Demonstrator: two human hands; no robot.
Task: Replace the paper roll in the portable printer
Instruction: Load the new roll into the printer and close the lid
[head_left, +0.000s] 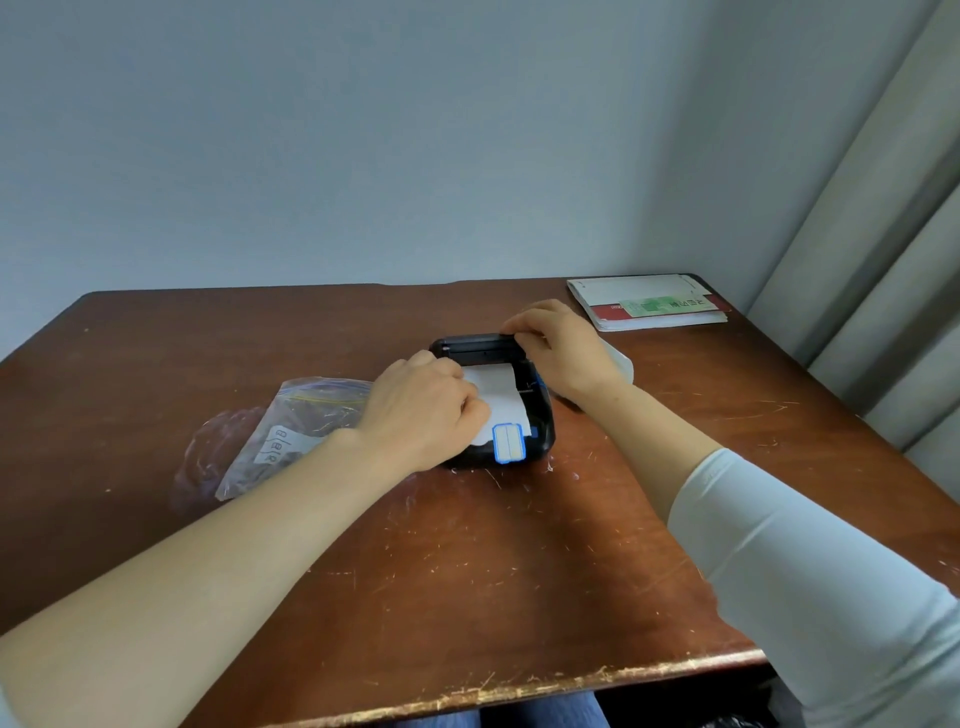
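A small black portable printer (540, 431) sits in the middle of the brown table (467, 571), with its lid (475, 345) raised at the far side. White paper (501, 395) lies across its open top, and a blue-edged label (507, 442) hangs over the near edge. My left hand (421, 410) rests on the printer's left side, fingers closed on the paper's left edge. My right hand (558, 345) grips the right end of the lid. The roll itself is hidden under the paper and hands.
A clear plastic zip bag (291, 431) with a white label lies left of the printer. A white object (623, 366) peeks out behind my right wrist. Stacked papers and a red-and-green envelope (649, 304) sit at the far right corner. Curtains (883, 260) hang at right.
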